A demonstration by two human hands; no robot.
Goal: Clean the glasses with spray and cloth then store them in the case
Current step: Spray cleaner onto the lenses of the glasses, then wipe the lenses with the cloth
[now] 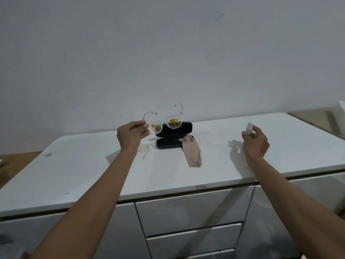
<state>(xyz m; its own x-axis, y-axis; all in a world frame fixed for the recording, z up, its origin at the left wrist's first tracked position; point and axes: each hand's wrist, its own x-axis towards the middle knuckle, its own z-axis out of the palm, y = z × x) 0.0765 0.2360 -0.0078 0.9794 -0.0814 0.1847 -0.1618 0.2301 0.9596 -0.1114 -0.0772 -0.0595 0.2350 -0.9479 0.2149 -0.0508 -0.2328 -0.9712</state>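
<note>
My left hand (pixel 131 134) holds the clear-framed glasses (pixel 165 122) up in the air by the left corner of the frame; both temples are unfolded and point toward the wall. Yellow-brown smears show on both lenses. Behind and below the glasses the black case (pixel 173 135) lies open on the white cabinet top (pixel 93 165). A beige cloth (pixel 192 152) lies crumpled just right of the case. My right hand (pixel 254 142) grips a small white spray bottle (pixel 249 128) upright, well to the right of the glasses.
The cabinet has white drawers (pixel 190 208) below its front edge. A plain wall rises right behind the top. A wooden surface (pixel 18 156) shows at the far left, and a white object (pixel 341 113) at the far right.
</note>
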